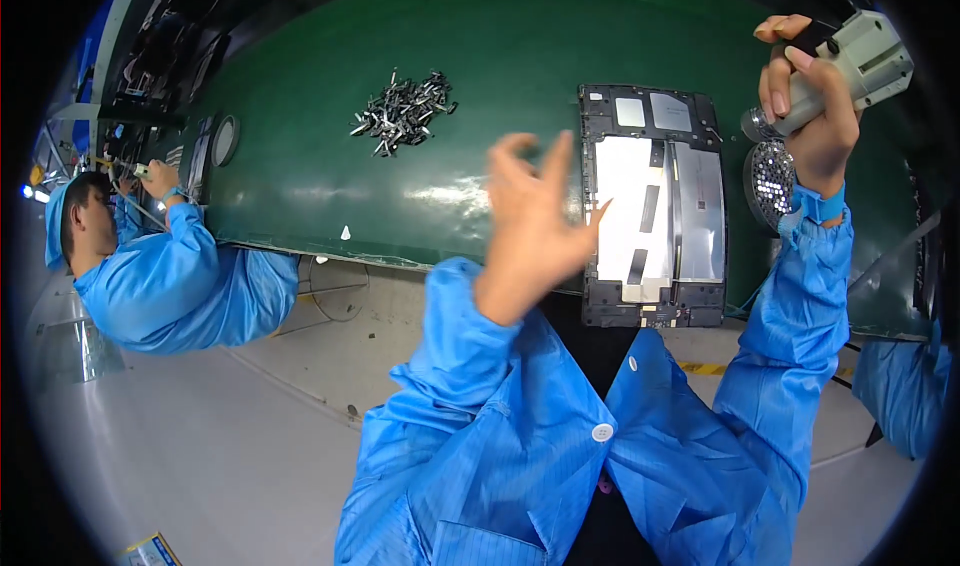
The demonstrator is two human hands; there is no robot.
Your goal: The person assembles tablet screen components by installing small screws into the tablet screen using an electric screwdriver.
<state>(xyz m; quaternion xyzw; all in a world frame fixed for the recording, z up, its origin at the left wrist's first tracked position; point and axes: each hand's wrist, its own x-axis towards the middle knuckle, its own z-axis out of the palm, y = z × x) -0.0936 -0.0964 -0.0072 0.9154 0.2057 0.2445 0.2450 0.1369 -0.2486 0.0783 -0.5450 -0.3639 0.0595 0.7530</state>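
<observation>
While the right hand (815, 106) clasps a grey electric screwdriver (850, 66), the open-fingered left hand (535, 226) hovers nearer, at nine o'clock of the upright-lying tablet chassis (655, 206).

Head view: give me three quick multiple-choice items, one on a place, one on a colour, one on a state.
1. Where is the pile of small metal parts?
A. left of the opened flat device
B. on top of it
C. on the floor

2. What colour is the bench mat?
A. red
B. green
C. white

3. What is the right hand doing?
A. hanging empty
B. resting flat on the mat
C. gripping a grey power screwdriver

Key: 1 A, the pile lies on the mat, apart from the device. 2 B, dark green surface. 3 C, fingers wrap the tool; the left hand is raised, empty.
</observation>
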